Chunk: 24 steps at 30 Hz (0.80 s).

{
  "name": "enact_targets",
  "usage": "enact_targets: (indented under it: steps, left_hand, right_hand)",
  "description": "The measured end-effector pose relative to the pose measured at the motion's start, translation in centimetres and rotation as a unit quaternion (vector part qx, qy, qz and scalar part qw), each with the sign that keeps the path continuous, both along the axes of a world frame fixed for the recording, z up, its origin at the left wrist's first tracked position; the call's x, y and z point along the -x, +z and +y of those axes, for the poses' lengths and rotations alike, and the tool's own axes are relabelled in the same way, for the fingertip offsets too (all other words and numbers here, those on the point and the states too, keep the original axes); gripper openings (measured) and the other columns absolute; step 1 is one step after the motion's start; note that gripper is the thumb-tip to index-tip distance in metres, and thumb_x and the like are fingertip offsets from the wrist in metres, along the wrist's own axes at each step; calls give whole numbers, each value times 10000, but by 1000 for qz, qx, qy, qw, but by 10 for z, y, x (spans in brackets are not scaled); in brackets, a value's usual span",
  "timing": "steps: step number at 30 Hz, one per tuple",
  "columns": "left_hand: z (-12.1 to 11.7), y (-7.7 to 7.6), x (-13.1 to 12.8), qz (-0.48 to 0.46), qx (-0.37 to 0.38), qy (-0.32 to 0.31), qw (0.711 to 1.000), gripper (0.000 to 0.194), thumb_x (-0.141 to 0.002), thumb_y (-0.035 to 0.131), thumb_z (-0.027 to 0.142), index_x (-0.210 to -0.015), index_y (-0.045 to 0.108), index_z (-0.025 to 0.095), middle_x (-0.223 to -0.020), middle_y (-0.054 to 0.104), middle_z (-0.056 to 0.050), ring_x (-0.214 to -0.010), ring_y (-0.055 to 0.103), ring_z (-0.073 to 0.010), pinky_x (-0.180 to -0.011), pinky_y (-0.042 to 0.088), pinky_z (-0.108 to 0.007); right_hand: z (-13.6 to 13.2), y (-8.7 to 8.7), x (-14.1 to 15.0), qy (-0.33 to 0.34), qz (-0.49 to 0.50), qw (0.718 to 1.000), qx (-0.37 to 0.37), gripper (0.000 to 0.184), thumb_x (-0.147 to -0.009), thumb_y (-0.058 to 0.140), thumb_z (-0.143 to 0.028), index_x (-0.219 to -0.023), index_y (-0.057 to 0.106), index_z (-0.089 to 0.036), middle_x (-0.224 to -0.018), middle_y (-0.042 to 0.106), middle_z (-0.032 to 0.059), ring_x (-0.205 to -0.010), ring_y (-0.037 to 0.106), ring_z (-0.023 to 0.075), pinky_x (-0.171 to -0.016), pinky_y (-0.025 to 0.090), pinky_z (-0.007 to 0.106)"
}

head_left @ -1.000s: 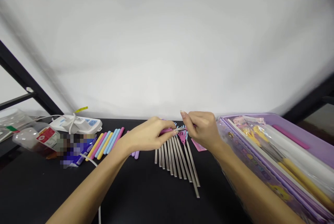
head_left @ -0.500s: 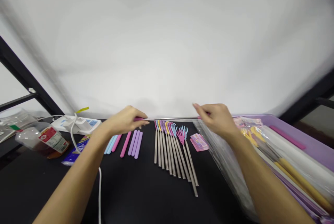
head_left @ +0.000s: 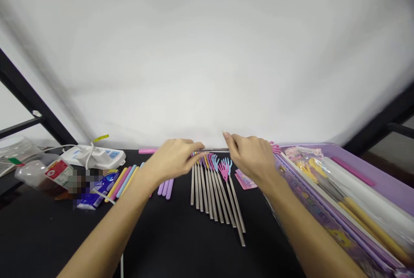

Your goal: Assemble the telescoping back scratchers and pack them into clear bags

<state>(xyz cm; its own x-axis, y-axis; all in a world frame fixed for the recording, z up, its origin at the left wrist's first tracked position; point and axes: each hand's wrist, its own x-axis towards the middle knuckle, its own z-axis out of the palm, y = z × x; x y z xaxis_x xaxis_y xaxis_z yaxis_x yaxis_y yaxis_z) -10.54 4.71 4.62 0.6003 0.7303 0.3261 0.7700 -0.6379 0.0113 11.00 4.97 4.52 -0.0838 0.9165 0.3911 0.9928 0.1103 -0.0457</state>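
Note:
My left hand (head_left: 174, 159) and my right hand (head_left: 254, 157) are both closed around one back scratcher, held level near the white wall. Its pink handle (head_left: 148, 151) sticks out left of my left hand. Between my hands shows a short stretch of the metal rod (head_left: 215, 149), and the pink claw head (head_left: 276, 147) pokes out past my right hand. Below lie several metal back scratchers (head_left: 216, 196) side by side, with pink, blue, purple and yellow claws. Purple handle tubes (head_left: 166, 188) lie under my left forearm, and yellow, pink and blue tubes (head_left: 122, 183) lie farther left.
At the right stands a purple bin (head_left: 393, 191) with bagged, yellow-handled scratchers (head_left: 365, 213). Pink cards (head_left: 246, 179) lie beside the row. On the left are a power strip (head_left: 113, 157), a blue packet (head_left: 98, 191), a white cable (head_left: 122, 265) and a clear bottle (head_left: 30, 176).
My hands have come closer together along the rod. The handle now extends left of my left hand, and the claw head shows beyond my right hand. More tubes are visible at left.

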Motion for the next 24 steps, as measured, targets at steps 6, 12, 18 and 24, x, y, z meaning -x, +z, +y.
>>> enact_targets:
  steps: [6,12,18,24]
  left_hand:
    - [8,4,28,-25,-15,59,998,378,-941,485,509,-980,667,180,-655,652,-29,-592,599,-172,-574,365,-263]
    - [7,1,27,58,-62,93,992,362,-904,521,493,-867,695,178,-656,666,-48,-598,622,-200,-544,333,-279]
    - [7,-11,-3,21,-105,43,993,268,-921,491,360,-896,670,162,-692,678,-44,-590,621,-178,-543,345,-279]
    - [-2,-6,-17,29,-179,43,982,370,-952,454,435,-810,670,171,-631,624,-34,-544,580,-159,-492,222,-288]
  right_hand:
    - [6,4,-36,-31,16,999,-3,690,-992,165,-570,-758,704,-207,-670,690,137,-623,625,258,-567,251,324]
    - [5,0,-54,-57,40,998,-4,692,-983,164,-580,-709,680,-209,-658,670,132,-622,595,245,-566,239,326]
    - [-3,-2,-57,-46,101,994,-11,673,-988,160,-572,-581,563,-218,-562,599,104,-568,535,221,-566,248,327]
    - [-3,-5,-57,-36,156,987,-30,680,-986,139,-594,-558,525,-232,-562,599,93,-620,573,237,-602,274,331]
